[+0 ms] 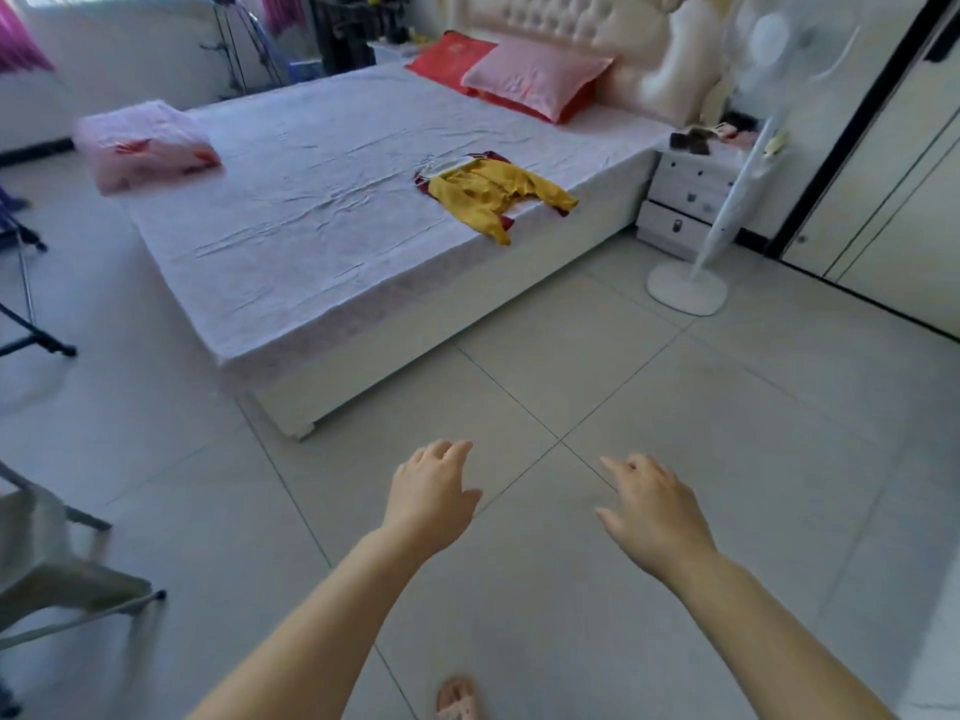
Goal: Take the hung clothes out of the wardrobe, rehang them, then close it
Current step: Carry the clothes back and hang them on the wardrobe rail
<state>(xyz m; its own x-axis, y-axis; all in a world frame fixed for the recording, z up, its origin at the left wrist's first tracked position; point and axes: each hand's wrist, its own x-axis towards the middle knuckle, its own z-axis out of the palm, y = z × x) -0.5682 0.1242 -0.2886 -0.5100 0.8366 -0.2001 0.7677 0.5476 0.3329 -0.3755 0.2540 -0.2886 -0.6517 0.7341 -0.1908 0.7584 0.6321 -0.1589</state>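
A yellow garment [493, 197] with dark red trim lies on a white hanger near the right edge of the bed [311, 241]. The wardrobe [893, 189] with pale sliding doors and black frames stands at the far right. My left hand [431, 498] and my right hand [652, 511] both reach forward over the floor tiles, well short of the bed. Their fingers are loosely spread and neither hand holds anything.
A white pedestal fan [727, 200] stands between the bed and the wardrobe, beside a white nightstand [685, 200]. A folded pink quilt [145, 145] and pillows [535, 80] lie on the bed. A grey chair [57, 569] sits at the left, tripod legs [36, 335] further back.
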